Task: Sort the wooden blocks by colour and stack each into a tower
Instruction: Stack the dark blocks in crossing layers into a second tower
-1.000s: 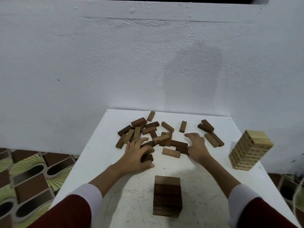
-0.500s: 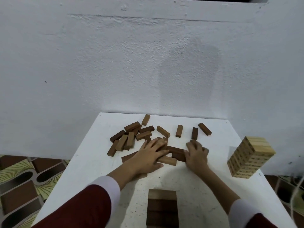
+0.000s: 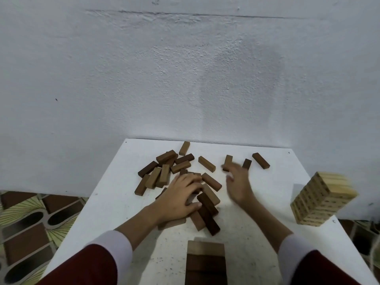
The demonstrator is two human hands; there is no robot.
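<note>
Wooden blocks [image 3: 207, 209] lie heaped on the table [image 3: 115, 194] under and just right of the left hand [image 3: 181, 197], long axes slanting toward the person; its fingers [image 3: 192, 179] curl over them; the right hand [image 3: 239, 186], blurred, spreads loosely just right, holding nothing.

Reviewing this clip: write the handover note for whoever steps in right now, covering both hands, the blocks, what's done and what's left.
Left hand: fingers curled over a small cluster of brown blocks at mid-table, gathering them.
Right hand: blurred, open, holding nothing, above the table beside that cluster.
Done: the pale tower stands at the right edge; a dark tower is begun at the near edge, its base out of frame.
Left: the scattered pile and a few strays near the far edge, in mixed brown shades, to sort and stack.
</note>
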